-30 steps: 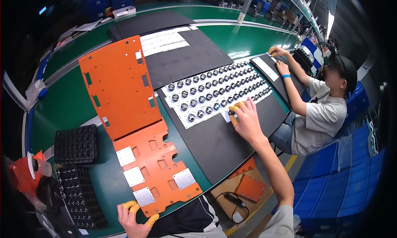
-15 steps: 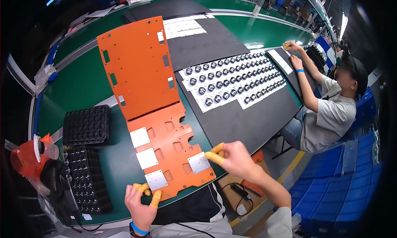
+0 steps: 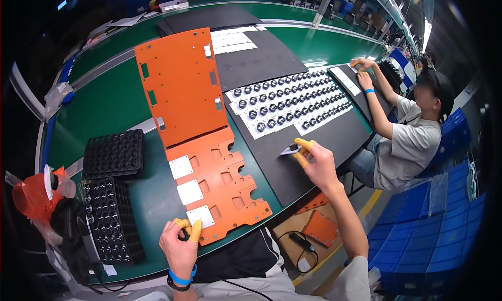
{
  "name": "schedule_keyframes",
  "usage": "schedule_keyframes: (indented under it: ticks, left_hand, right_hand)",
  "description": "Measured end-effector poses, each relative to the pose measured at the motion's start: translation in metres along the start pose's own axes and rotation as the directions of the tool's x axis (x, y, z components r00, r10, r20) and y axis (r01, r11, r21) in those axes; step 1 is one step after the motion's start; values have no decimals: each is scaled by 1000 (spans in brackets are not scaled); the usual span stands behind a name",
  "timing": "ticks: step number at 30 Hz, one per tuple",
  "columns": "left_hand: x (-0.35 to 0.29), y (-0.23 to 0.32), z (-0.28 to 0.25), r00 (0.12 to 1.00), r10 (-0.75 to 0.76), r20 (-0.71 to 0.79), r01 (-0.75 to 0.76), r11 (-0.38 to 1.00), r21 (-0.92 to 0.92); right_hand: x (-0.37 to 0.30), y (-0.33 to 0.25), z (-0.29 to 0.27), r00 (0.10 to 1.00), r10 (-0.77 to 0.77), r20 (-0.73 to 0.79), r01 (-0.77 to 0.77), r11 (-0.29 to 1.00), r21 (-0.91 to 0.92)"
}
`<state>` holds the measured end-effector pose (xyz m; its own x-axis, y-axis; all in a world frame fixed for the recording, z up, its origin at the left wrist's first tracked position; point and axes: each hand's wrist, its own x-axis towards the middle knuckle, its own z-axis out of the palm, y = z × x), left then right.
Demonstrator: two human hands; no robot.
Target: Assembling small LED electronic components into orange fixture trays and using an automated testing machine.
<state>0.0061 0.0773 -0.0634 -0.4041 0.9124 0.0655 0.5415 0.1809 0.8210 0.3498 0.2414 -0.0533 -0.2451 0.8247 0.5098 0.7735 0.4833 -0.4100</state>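
Note:
A hinged orange jig (image 3: pixel 178 87) stands on the green table with its lid raised. Three square white metal plates (image 3: pixel 190 192) line the left side of its base. My left hand (image 3: pixel 179 246), in yellow finger cots, pinches the edge of the nearest plate (image 3: pixel 201 216) between thumb and fingers. Over the black mat (image 3: pixel 272 170), my right hand (image 3: pixel 320 168) holds a tilted square plate (image 3: pixel 287 152) by its edge. A round black part (image 3: pixel 293 147) shows on that plate. On the base's right side the pockets are bare.
Rows of white plates with round black parts (image 3: pixel 282 100) cover much of the mat. Black moulded trays (image 3: pixel 113 153) sit left of the jig. At the right a co-worker (image 3: pixel 413 123) handles a white strip (image 3: pixel 345 80). Blue crates (image 3: pixel 423 222) stand lower right.
My right hand has lifted the plate off the jig's right side and carried it up and right over the mat. My left thumb and fingers have closed on the nearest left plate.

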Motion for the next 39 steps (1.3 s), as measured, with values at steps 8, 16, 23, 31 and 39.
schedule_keyframes:
  ticks: [8,16,23,31,39]
  left_hand:
    - [3,-1,-1,999,34,-15,-33,997,64]
    - [4,-6,-2,997,75,-13,-73,992,103]
    - [4,-6,-2,995,99,-6,-97,988,120]
    - [3,-5,-4,995,101,5,-100,986,131]
    - [4,-3,-4,998,60,-25,-55,987,148]
  right_hand:
    - [-18,14,-14,998,53,46,-44,986,-163]
    - [7,16,3,999,29,20,-23,967,-256]
    - [40,44,20,993,-116,-35,99,939,-329]
    - [45,52,31,999,-39,-22,28,927,-374]
    - [46,29,32,993,-52,-108,9,932,-363]
